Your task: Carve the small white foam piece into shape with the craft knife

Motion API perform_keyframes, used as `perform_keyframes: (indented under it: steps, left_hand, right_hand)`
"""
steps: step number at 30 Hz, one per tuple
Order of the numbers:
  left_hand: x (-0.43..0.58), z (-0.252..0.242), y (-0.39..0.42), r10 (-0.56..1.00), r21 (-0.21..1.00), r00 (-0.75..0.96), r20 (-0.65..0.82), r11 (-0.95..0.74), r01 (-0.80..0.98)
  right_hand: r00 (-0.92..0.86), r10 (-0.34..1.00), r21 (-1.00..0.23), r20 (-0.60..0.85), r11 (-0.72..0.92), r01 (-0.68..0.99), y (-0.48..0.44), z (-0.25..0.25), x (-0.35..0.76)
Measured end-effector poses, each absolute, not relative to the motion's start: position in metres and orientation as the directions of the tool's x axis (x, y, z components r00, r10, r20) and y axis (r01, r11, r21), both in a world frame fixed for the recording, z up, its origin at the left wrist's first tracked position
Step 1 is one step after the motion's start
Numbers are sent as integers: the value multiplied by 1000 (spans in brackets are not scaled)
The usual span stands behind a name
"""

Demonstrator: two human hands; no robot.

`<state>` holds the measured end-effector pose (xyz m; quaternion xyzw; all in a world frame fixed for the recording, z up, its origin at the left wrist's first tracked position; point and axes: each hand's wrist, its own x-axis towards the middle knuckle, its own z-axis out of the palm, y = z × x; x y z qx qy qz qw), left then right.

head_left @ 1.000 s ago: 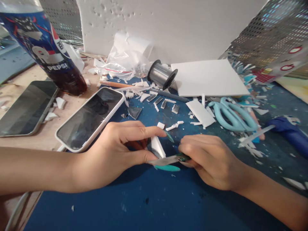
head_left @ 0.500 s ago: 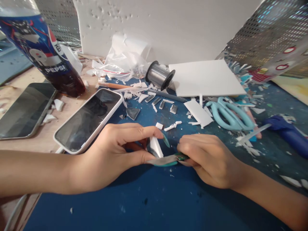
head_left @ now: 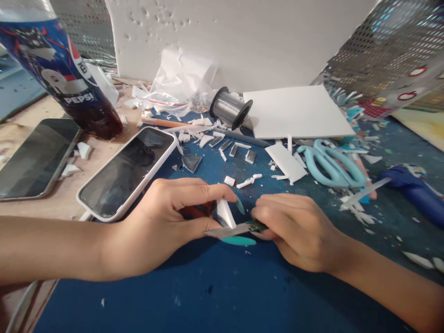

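Knife (head_left: 229, 230) held across a small white-and-dark foam piece (head_left: 226, 213)

The foam piece is clamped between the thumb and index finger of the left hand (head_left: 166, 210), above the blue mat (head_left: 173, 296). Its white face is tilted, with its long axis slanting from far left to near right; the near end is pointed at the blade. The knife's dark green handle is gripped by the right hand (head_left: 298, 231), whose fingers are curled together around it. The blade is laid almost level, its tip directed left at the left thumb. Whether the foam has been cut into cannot be told. Beyond the hands, white scraps, light blue scissors (head_left: 331, 164) and a spool (head_left: 229, 108) are seen.
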<state>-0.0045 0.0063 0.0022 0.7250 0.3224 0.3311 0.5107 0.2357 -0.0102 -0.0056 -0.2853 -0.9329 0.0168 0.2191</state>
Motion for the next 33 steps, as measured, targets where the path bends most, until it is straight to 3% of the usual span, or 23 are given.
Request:
perform_keyframes:
  steps: [20,33]
  left_hand:
    - [-6,2,4,797,920,561,222,-362,152]
    - [-8,2,5,754,837,541,373,-525,155]
  right_hand:
    - [-725,543,-106,424,825,556,-13,-6,229]
    - [-739,549,-208,390,834,510,-11,-8,241]
